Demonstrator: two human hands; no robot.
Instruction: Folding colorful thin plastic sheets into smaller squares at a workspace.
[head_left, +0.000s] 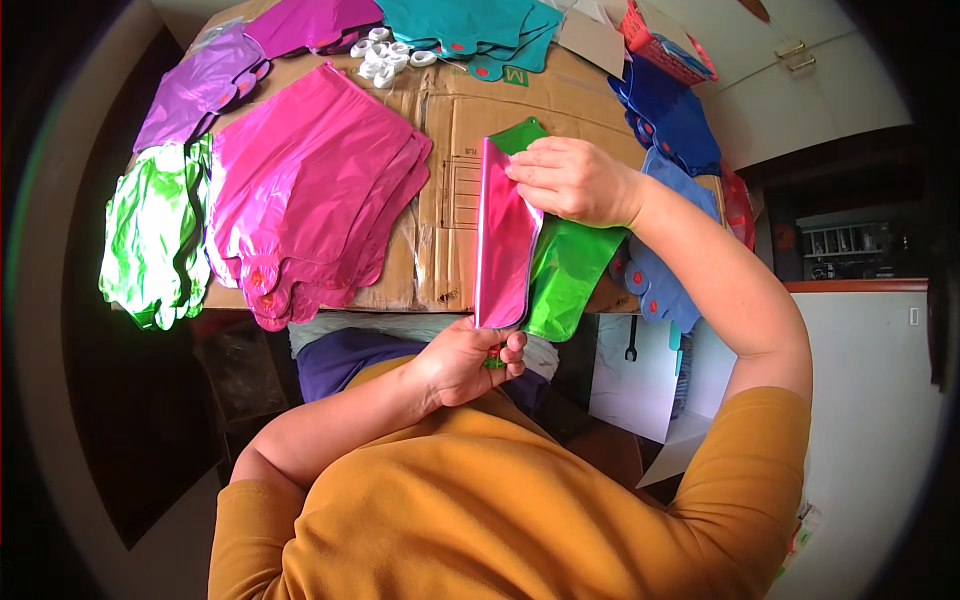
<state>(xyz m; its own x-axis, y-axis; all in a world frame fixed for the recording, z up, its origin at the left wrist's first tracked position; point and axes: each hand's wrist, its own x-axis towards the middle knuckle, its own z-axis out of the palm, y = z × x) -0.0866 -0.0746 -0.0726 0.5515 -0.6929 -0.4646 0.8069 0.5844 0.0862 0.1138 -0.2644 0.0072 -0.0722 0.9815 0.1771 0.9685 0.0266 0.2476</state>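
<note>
A shiny foil piece, pink (pixel 505 250) on one side and green (pixel 575 275) on the other, stands folded between my hands at the table's near edge. My right hand (pixel 570 180) presses its fingertips together on the upper part of the pink layer. Below, my left hand (pixel 470 362) is closed around the bottom end, where a bit of green and red shows between the fingers. Left of the held piece lies a fanned stack of pink foil pieces (pixel 310 180), with rounded lobes and red spots along the near side.
Flattened cardboard (pixel 450 100) covers the table. Around its rim lie bright green foil (pixel 155 235), purple foil (pixel 195 85), teal foil (pixel 470 30), dark blue foil (pixel 670 110) and light blue foil pieces (pixel 665 275). Small white rings (pixel 382 62) and a red basket (pixel 665 50) stand at the back.
</note>
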